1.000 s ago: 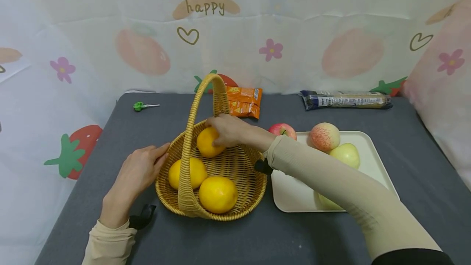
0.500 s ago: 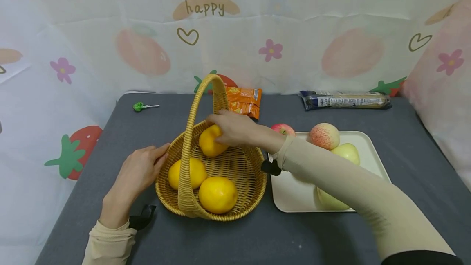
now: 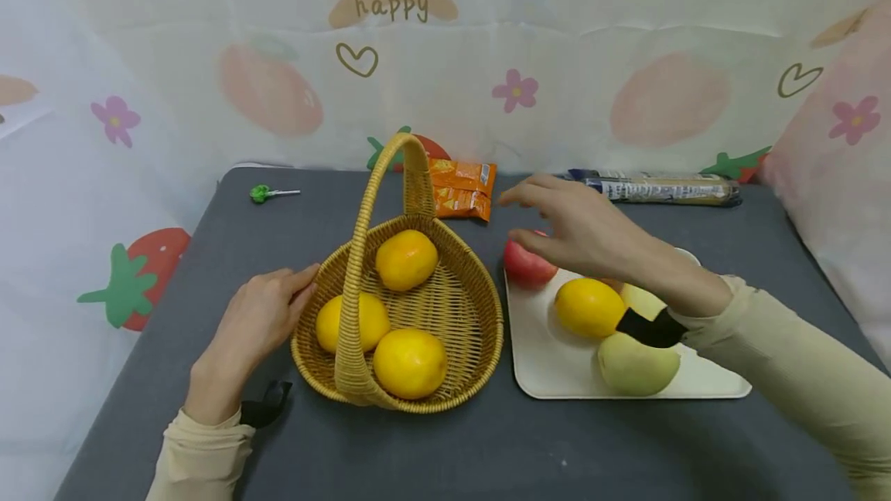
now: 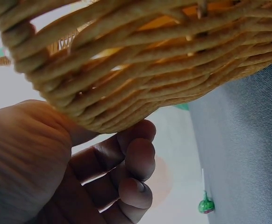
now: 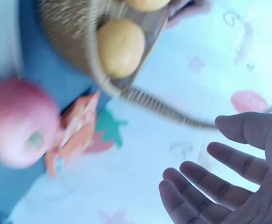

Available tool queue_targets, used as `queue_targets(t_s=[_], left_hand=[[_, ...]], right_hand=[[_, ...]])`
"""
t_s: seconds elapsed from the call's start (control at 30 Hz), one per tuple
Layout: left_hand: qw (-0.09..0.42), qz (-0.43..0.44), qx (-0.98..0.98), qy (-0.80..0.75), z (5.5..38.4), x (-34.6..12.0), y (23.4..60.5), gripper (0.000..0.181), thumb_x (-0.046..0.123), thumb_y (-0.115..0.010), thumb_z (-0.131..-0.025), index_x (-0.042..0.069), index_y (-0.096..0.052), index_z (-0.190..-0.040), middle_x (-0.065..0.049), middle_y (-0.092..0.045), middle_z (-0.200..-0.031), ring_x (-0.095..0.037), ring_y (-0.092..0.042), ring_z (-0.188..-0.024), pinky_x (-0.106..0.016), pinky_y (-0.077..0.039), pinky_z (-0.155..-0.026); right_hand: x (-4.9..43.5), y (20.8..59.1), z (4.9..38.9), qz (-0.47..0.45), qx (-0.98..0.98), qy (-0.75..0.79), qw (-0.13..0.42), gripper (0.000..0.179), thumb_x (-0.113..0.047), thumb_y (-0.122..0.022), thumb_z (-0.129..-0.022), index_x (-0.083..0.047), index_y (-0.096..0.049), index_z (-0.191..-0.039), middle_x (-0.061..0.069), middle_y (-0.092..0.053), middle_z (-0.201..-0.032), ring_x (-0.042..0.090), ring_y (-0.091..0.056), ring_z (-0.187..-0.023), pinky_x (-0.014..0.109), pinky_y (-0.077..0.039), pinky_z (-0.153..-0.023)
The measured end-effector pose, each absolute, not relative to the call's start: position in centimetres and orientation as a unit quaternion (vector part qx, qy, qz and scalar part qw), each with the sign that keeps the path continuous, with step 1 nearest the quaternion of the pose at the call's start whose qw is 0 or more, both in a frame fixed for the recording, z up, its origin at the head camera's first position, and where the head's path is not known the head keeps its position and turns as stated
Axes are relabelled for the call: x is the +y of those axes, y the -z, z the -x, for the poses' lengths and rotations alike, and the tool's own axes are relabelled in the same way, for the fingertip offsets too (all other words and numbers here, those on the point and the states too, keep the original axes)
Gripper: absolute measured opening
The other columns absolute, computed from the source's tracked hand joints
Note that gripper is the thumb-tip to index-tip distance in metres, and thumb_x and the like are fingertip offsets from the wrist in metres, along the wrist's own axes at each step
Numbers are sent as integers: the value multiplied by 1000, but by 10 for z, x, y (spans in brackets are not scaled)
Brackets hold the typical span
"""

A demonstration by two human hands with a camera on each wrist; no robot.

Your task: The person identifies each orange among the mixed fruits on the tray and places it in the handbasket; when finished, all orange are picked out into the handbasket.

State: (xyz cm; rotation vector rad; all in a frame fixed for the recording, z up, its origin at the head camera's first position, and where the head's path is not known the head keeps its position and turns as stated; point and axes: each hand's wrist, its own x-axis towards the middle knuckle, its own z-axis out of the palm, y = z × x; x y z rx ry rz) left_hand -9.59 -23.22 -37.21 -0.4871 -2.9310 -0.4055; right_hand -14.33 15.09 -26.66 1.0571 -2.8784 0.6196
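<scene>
A woven wicker basket with a tall arched handle holds three yellow lemon-like fruits, one at the back, one at the left and one at the front. My left hand pinches the basket's left rim; the left wrist view shows its fingers curled below the wickerwork. My right hand hangs over the back of a white tray, fingers spread and nothing in them. Beneath it lies a red apple. The tray also bears another yellow fruit and a pale green fruit.
An orange snack packet lies behind the basket. A long dark-and-clear package is at the back right, partly behind my right hand. A green lollipop lies at the back left. A printed cloth hangs behind the table.
My right hand has let go of the back yellow fruit inside the basket and moved right, over the tray. My left hand has stayed at the basket rim.
</scene>
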Motion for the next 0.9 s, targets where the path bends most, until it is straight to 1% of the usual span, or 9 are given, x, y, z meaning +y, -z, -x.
queue_targets(t_s=[0.1, 0.2, 0.4, 0.53, 0.67, 0.77, 0.9], left_hand=[[71, 162, -975, 132, 96, -233, 370, 33, 12, -63, -94, 2, -66, -126, -6, -57, -69, -18, -48, -57, -34, -40, -56], [68, 160, -976, 131, 95, -233, 369, 34, 12, -63, -94, 1, -66, -126, -7, -60, -73, -19, -52, -59, -36, -43, -57], [63, 159, -976, 133, 96, -232, 369, 35, 13, -63, -94, 1, -65, -127, -9, -63, -76, -21, -55, -62, -39, -46, -59], [67, 161, -976, 130, 96, -231, 371, 34, 12, -63, -94, 1, -65, -127, -9, -63, -75, -21, -55, -62, -39, -47, -60], [61, 162, -976, 130, 97, -230, 372, 35, 13, -62, -95, 1, -64, -127, -7, -61, -73, -20, -53, -60, -39, -46, -59], [55, 158, -977, 131, 97, -230, 372, 35, 13, -62, -95, 1, -64, -127, -6, -60, -72, -18, -51, -59, -37, -45, -58], [56, 158, -977, 134, 98, -230, 371, 35, 13, -63, -95, 1, -64, -128, -5, -57, -70, -16, -48, -57, -34, -43, -56]], right_hand=[[183, 266, 135, -307, -931, -199, 6, 37, -18, -68, -91, -12, -63, -127, 8, -63, -126, 27, -66, -100, 44, -54, -86], [210, 271, 127, -275, -942, -192, 2, 37, -21, -67, -92, -13, -62, -128, 8, -64, -125, 26, -67, -99, 45, -54, -86], [246, 292, 114, -247, -951, -186, -11, 41, -23, -67, -92, -11, -59, -131, 10, -63, -127, 28, -63, -106, 48, -53, -86], [257, 307, 110, -235, -954, -183, -33, 45, -25, -67, -92, -13, -56, -135, 12, -62, -128, 30, -62, -111, 50, -53, -87], [259, 319, 109, -225, -956, -182, -45, 46, -23, -69, -91, -13, -57, -134, 11, -64, -123, 30, -63, -109, 50, -53, -85], [258, 327, 108, -231, -955, -179, -43, 46, -21, -71, -89, -10, -58, -131, 12, -66, -118, 31, -65, -106, 48, -54, -83], [257, 334, 107, -242, -954, -176, -32, 45, -18, -72, -87, -7, -60, -129, 14, -67, -116, 30, -67, -101, 45, -55, -81]])
